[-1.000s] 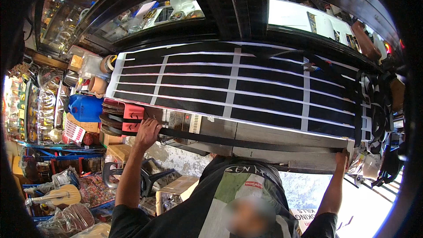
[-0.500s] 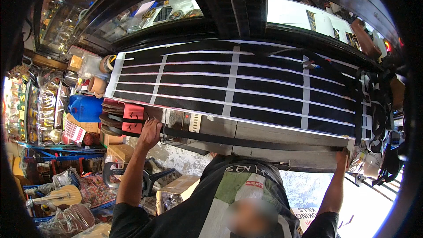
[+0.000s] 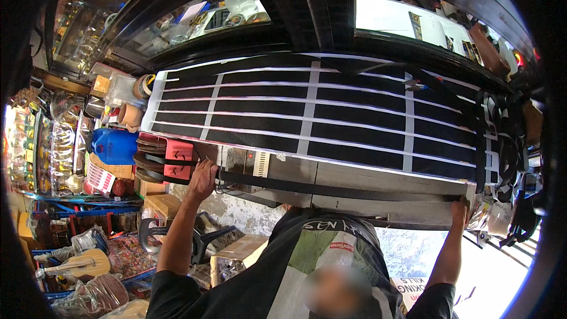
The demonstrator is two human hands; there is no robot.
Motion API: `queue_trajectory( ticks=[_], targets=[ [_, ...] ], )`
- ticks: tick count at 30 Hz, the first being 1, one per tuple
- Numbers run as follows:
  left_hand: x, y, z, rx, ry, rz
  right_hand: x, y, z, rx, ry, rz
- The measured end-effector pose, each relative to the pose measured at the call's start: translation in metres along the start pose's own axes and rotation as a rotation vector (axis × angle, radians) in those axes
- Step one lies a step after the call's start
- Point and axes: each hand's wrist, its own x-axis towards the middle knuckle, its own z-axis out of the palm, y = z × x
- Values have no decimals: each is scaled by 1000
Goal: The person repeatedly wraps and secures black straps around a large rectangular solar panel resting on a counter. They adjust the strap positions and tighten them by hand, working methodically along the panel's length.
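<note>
A long black strap [image 3: 331, 191] stretches between my hands along the near edge of the workbench. My left hand [image 3: 204, 180] is closed on its left end, beside a pink block [image 3: 177, 149] and several brown round discs [image 3: 150, 159]. At the bench's right corner, my right hand [image 3: 459, 210] grips the other end; its fingers are partly hidden. Beyond the strap lies a long white board [image 3: 152, 101] covered with parallel black strips [image 3: 360, 130]. Grey crosswise bands [image 3: 309, 106] run over these strips.
Loose black straps [image 3: 509, 159] hang in loops off the right end. To the left stand a blue jug [image 3: 115, 146] and a brown cup [image 3: 130, 116]. Dark-framed glass cases [image 3: 313, 6] rise behind the bench. Small wrapped guitars [image 3: 82, 263] lie at lower left, near cardboard boxes [image 3: 239, 251].
</note>
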Motion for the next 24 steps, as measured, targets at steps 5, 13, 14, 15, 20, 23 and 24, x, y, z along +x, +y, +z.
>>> queue_trajectory(
  ticks=[5, 13, 14, 15, 20, 23, 24],
  targets=[
    [-1, -4, 5, 45, 79, 138, -2, -3, -10, -56, -111, 2],
    [-1, -3, 4, -26, -2, -23, -5, -32, -59, -41, -272, 105],
    [-1, -3, 5, -38, 4, -17, -4, -35, -63, -40, -279, 111],
    [-1, -2, 5, -34, 21, 1, -6, -36, -66, -30, -275, 127],
    [-1, 0, 5, -58, 50, 3, -6, -36, -66, -74, -291, 112],
    [-1, 0, 5, -61, 31, -31, -7, -31, -60, -94, -263, 66],
    [-1, 0, 5, -49, 19, -35, -5, -29, -57, -98, -258, 22]
  ],
)
